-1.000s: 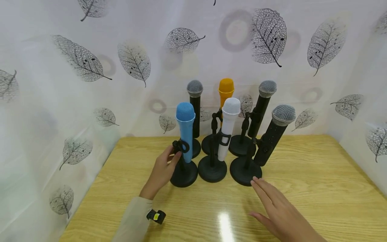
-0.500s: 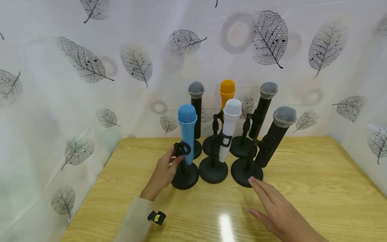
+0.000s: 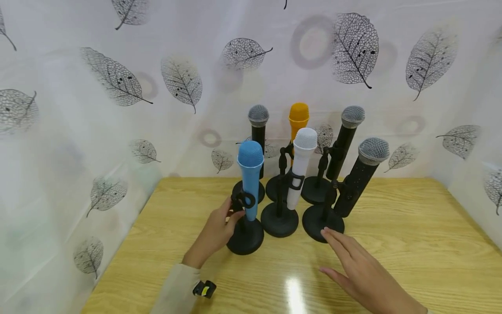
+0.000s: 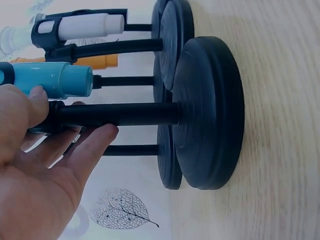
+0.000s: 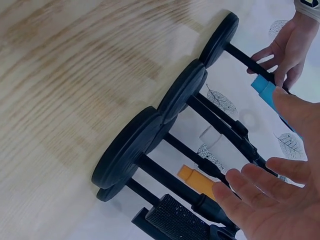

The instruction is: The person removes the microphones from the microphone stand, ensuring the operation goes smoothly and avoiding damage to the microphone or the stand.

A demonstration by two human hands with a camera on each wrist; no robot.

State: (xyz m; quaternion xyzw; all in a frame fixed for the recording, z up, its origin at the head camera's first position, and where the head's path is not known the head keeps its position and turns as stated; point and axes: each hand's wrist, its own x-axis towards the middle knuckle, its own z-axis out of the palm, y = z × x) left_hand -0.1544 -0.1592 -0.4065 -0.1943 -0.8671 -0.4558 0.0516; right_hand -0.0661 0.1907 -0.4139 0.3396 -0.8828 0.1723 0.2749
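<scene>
My left hand point(image 3: 215, 232) grips the upright of a black desk microphone stand point(image 4: 125, 114) just below its clip, thumb on one side and fingers behind. A blue microphone point(image 3: 250, 174) leans in that clip, head up. The stand's round base point(image 3: 245, 240) sits a little forward of the others in the front row. My right hand point(image 3: 358, 268) is held out with straight fingers, the fingertips at the front edge of the right stand's base point(image 3: 322, 224). That stand carries a black microphone with a silver head point(image 3: 361, 174), tilted right. Between them stands a white microphone point(image 3: 302, 165) on its own stand.
Behind the front row are an orange microphone point(image 3: 299, 114) and two black microphones with silver heads, one at back left point(image 3: 258, 120) and one at back right point(image 3: 347, 139). A leaf-print curtain point(image 3: 188, 35) hangs behind and beside the wooden table point(image 3: 408, 226).
The stand with the blue microphone has moved toward me in my left hand, ahead of the white microphone's stand. My right hand has hardly moved. The head view has shifted slightly.
</scene>
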